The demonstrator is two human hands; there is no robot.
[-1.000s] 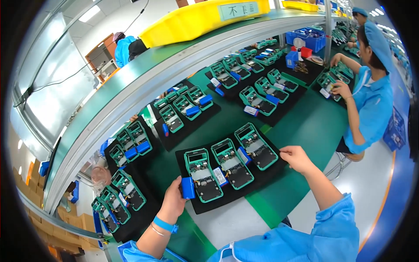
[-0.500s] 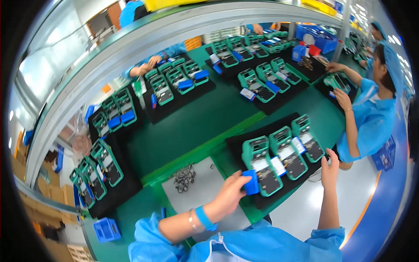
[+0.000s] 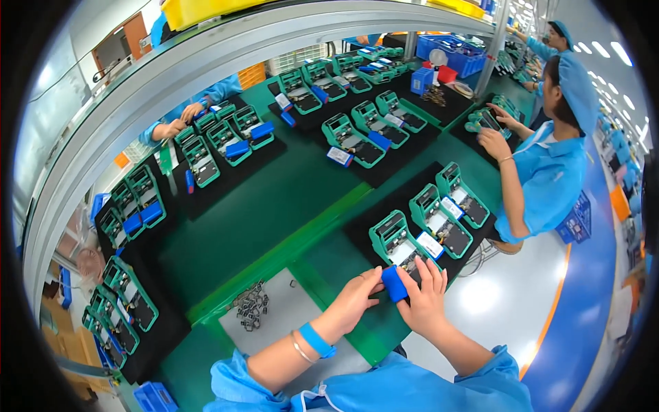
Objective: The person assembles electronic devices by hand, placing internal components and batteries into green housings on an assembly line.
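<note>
Currently held pack: a blue battery pack sits between the person's two hands, just off the near end of the closest green device housing.
Left hand: pinching the pack at its left side with thumb and forefinger; a blue wrist strap circles the wrist.
Right hand: fingers spread, thumb side against the pack's right side, other fingertips over the housing's lower end; whether it grips or merely steadies, I cannot tell.
Black mat: under the closest housing, a middle housing and a far housing, set in a slanting row on the green bench.
Labelled packs: one lies between the closest and middle housings, another between the middle and far ones.
Metal clips: heaped on a pale grey sheet, left of the working hands.
Co-worker's hand: at another housing, well apart on the right.
Step in hand: judging by the pose, positioning the battery pack beside its housing; the fingers hide any leads.
Next move: probably calls for a light two-sided hold, slack in any wiring, and right fingertips kept off the exposed parts inside.
</note>
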